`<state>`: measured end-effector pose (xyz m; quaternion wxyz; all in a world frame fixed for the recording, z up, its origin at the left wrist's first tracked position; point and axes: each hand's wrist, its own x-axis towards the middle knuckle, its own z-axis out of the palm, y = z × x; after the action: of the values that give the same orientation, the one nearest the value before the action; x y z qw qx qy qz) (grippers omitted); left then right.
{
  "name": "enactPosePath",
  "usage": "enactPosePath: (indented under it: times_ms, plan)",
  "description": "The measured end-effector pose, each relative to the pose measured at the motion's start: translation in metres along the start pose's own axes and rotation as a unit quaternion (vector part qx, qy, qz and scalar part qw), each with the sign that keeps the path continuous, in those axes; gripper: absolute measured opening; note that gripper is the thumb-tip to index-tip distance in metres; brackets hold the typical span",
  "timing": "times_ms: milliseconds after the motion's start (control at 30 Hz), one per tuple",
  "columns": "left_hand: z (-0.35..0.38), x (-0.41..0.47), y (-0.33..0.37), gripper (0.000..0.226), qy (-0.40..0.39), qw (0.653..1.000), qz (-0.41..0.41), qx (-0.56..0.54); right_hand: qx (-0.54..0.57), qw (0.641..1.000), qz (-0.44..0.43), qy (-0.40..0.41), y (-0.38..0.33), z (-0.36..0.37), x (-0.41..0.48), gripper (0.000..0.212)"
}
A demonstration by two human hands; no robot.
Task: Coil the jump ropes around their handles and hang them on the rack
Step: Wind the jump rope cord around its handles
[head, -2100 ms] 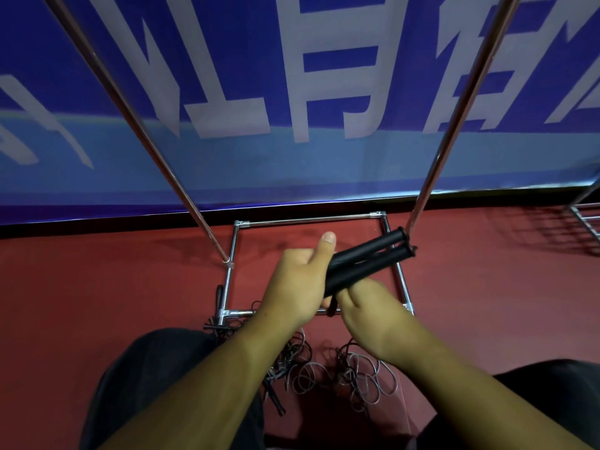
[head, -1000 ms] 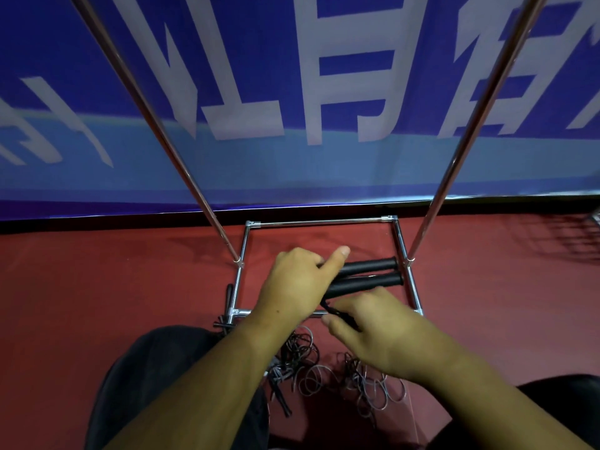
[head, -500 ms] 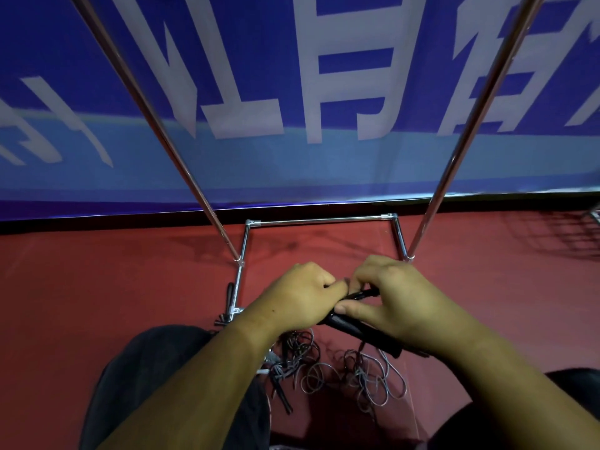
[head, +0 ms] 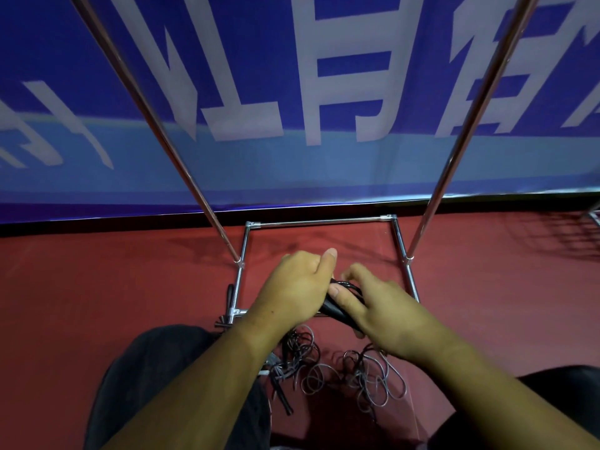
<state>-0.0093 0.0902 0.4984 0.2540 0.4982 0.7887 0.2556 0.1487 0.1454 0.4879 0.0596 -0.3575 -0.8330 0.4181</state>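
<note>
Tubing of the rack [head: 321, 221] makes a chrome rectangle on the red floor [head: 97, 287], with two slanting uprights rising from its side rails toward the top of the view. Above the near half of that rectangle both hands meet around a pair of black handles [head: 334, 308]. The left hand [head: 293, 287] is curled round them from the left, thumb lifted; the right hand [head: 386, 306] clasps them from the other side, thumb pressed on top, with a few turns of dark cord [head: 349, 285] showing between the two (how many turns, I cannot tell). Nearer the person, on the floor between two dark-trousered knees [head: 156, 368], lies a tangle of loose ropes [head: 357, 375], grey loops and dark ends mixed together. A slim black object [head: 230, 295] lies just outside the frame's left rail. Behind the rack hangs a blue banner [head: 292, 92] with large white characters
</note>
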Motion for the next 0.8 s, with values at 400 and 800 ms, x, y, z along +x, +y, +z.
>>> enactPosePath:
  times_ms: [400,800]
  plan:
    - [-0.003,-0.01,0.0,0.038,-0.036,0.974,0.135,-0.177,0.012,0.996,-0.01,0.092,0.002,-0.001,0.008,0.037]
    - [-0.01,-0.008,0.007,0.038,-0.013,0.993,0.101,-0.067,0.203,0.977,0.014,-0.066,-0.011,-0.019,0.001,0.063]
